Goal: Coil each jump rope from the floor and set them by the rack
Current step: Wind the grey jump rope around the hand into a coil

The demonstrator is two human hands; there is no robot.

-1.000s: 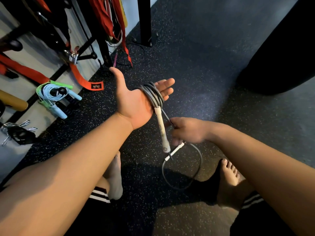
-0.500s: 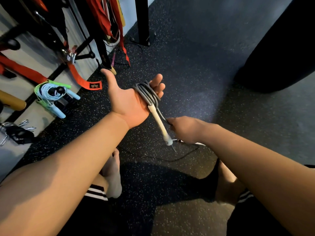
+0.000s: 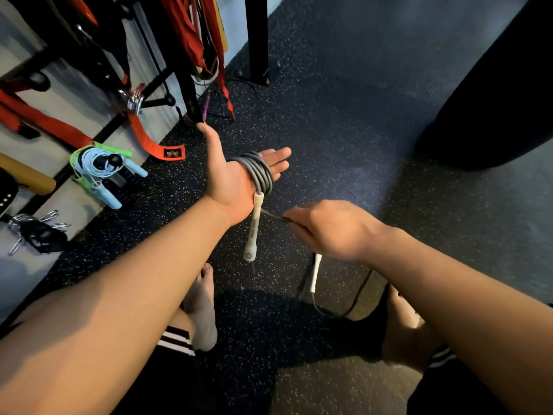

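A grey jump rope [image 3: 261, 175] is wound in several loops around my left hand [image 3: 232, 178], which is held flat, palm up, fingers straight. One white handle [image 3: 253, 232] hangs down from the loops below the palm. My right hand [image 3: 329, 229] pinches the free end of the cord just right of that handle. The other white handle [image 3: 314, 272] dangles under my right hand, with a short slack loop trailing to the floor. A coiled light-blue and green jump rope [image 3: 100, 170] lies at the foot of the rack [image 3: 185, 85].
Red straps [image 3: 155, 142] hang from the rack on the left, and clips [image 3: 33, 229] lie by the wall. A large black punching bag [image 3: 493, 94] stands at the right. My bare feet [image 3: 200, 310] rest on the dark speckled rubber floor [image 3: 344, 100].
Another loop has gone onto my left hand. My right hand moved right and up with the cord, and the slack loop on the floor has shrunk, lifting the second handle.
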